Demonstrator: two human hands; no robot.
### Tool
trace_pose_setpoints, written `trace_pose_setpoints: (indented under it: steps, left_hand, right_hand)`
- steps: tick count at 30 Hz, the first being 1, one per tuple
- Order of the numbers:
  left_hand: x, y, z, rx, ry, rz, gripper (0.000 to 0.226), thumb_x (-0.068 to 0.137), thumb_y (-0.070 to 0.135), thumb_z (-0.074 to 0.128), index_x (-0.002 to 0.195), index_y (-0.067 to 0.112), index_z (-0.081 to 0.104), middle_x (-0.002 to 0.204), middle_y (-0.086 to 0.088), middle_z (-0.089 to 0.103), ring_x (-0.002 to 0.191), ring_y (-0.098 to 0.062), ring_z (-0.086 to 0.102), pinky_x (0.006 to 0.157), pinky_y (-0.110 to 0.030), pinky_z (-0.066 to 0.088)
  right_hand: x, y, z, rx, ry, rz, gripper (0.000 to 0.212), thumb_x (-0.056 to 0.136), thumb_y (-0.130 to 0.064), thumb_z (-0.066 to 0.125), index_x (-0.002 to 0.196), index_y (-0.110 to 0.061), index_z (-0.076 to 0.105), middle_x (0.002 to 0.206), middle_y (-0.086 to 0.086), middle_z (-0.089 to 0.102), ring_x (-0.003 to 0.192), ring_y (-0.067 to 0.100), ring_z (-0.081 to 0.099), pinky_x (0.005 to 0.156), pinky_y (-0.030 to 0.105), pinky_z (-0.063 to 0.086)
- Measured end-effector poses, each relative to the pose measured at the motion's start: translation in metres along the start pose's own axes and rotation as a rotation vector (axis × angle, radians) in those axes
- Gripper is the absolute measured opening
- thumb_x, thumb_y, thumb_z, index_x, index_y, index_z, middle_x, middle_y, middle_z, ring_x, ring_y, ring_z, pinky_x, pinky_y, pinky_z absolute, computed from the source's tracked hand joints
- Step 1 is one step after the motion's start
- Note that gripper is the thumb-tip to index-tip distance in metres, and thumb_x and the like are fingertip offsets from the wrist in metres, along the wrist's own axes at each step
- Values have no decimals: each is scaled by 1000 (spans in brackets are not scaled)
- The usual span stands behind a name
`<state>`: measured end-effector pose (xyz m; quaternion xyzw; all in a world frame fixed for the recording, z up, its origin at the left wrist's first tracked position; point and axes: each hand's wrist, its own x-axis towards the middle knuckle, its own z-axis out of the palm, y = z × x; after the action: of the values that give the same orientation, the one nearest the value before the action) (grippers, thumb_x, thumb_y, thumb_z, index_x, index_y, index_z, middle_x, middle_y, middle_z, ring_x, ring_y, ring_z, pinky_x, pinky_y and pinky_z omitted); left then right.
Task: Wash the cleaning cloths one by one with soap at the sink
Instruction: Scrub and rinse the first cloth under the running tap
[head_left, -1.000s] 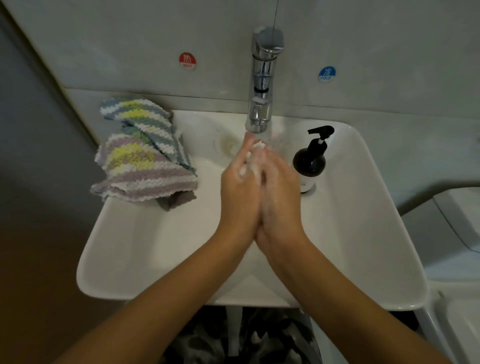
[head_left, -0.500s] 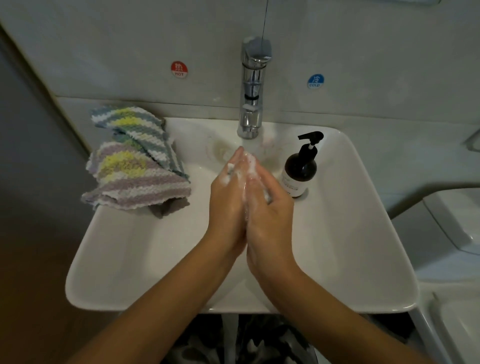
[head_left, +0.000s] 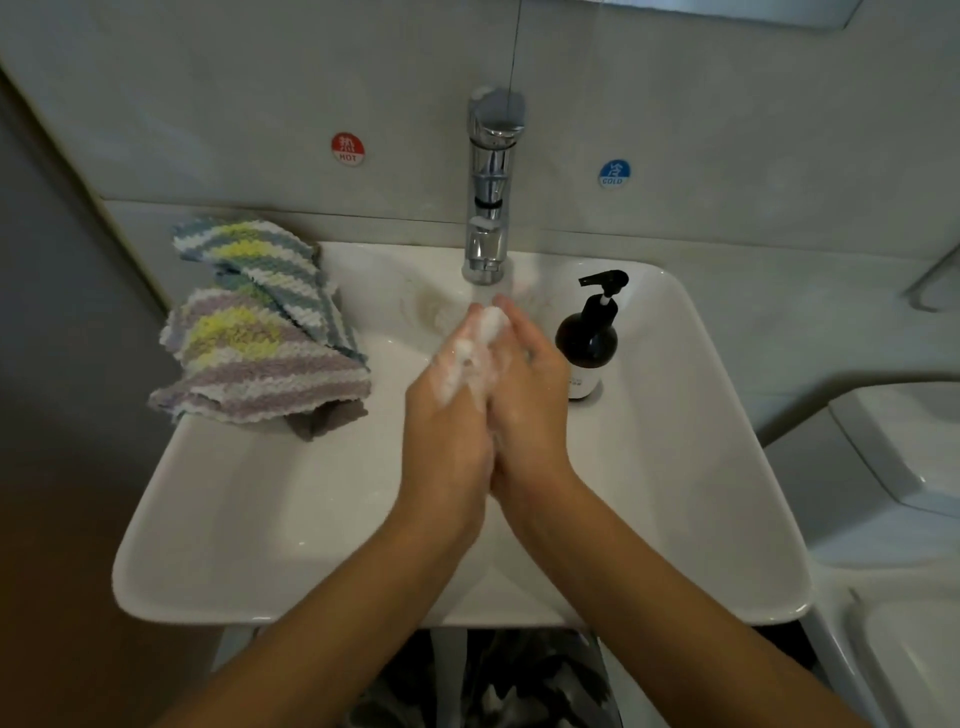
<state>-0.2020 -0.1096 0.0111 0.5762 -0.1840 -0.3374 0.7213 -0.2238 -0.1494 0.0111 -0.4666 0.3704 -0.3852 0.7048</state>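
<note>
My left hand (head_left: 448, 431) and my right hand (head_left: 530, 405) are pressed palm to palm over the white sink (head_left: 260, 519), fingers straight and pointing at the chrome tap (head_left: 491, 187). White soap foam (head_left: 467, 358) covers the fingers, and neither hand holds a cloth. A pile of striped cleaning cloths (head_left: 260, 338), in purple, yellow, blue and white, lies on the sink's back left corner with a grey cloth (head_left: 327, 418) under it. A dark soap pump bottle (head_left: 589, 338) stands in the basin just right of my right hand.
Red HOT (head_left: 347, 148) and blue COLD (head_left: 614, 173) stickers mark the wall either side of the tap. A white toilet (head_left: 883, 467) stands to the right of the sink. A dark wall runs along the left.
My joined hands have rubbed against each other under the tap, with more foam on the left fingers. The view has shifted slightly; the cloths and bottle have not moved.
</note>
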Motion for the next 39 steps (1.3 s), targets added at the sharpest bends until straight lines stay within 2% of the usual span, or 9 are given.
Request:
trace_pose_setpoints:
  steps: [3,8,14,17,20,23,27,34,39]
  left_hand:
    - [0,2,3,53,21,114,26,101,18,47,120,28,63,100,20,68,96,6,65,79,-12,51]
    - [19,15,-2,38,23,122,35,102,18,44,134,25,56,128,16,61,111,8,58,84,-6,48]
    - [-14,10,13,32,22,205,26,103,20,43,114,34,62,104,26,69,105,8,62,92,-13,48]
    - [3,27,7,18,19,227,33,104,19,40,133,21,57,120,10,66,107,2,63,88,-16,52]
    - [15,44,2,-39,75,205,33,104,21,41,133,18,57,107,16,66,94,9,65,75,-9,51]
    - [4,44,8,-270,64,102,30,103,20,44,128,16,60,109,0,72,96,-10,70,77,-22,57]
    - [-23,26,13,-299,84,100,27,102,17,44,119,23,65,113,1,72,103,-11,69,89,-28,54]
    - [-7,28,-3,-100,147,292,31,102,6,40,111,17,67,103,4,74,98,-13,70,85,-32,58]
    - [12,18,-4,-12,136,397,30,102,5,41,126,17,54,122,7,65,113,-1,61,93,-22,51]
  right_hand:
    - [-6,0,-1,18,0,10,28,98,-28,55,120,-13,65,104,-3,70,97,4,68,90,22,53]
    - [-27,4,0,-84,19,-116,31,103,-19,47,130,-22,62,119,-10,69,111,1,63,100,26,51]
    - [-8,-26,-4,5,70,-138,24,100,-12,52,113,-23,69,101,-2,74,92,10,71,81,22,58]
    - [-18,-25,4,-5,12,-166,27,100,-15,52,122,-24,65,113,-5,71,103,7,68,93,27,55]
    - [-31,-16,9,6,-86,-249,35,99,-11,53,130,-27,59,122,-14,65,113,0,61,99,24,50]
    - [-21,-17,5,68,-146,-313,36,96,-6,57,121,-32,57,123,-8,64,113,8,64,95,28,53]
    - [-8,-26,-2,182,-16,-157,21,94,-7,61,107,-22,67,108,5,72,93,15,72,75,23,58]
    - [-16,-26,-7,220,-15,-99,17,95,-6,59,100,-19,70,103,9,73,85,18,73,69,29,60]
    - [-19,-25,-6,376,-37,115,22,99,-8,51,113,-15,66,105,11,73,87,21,74,73,33,62]
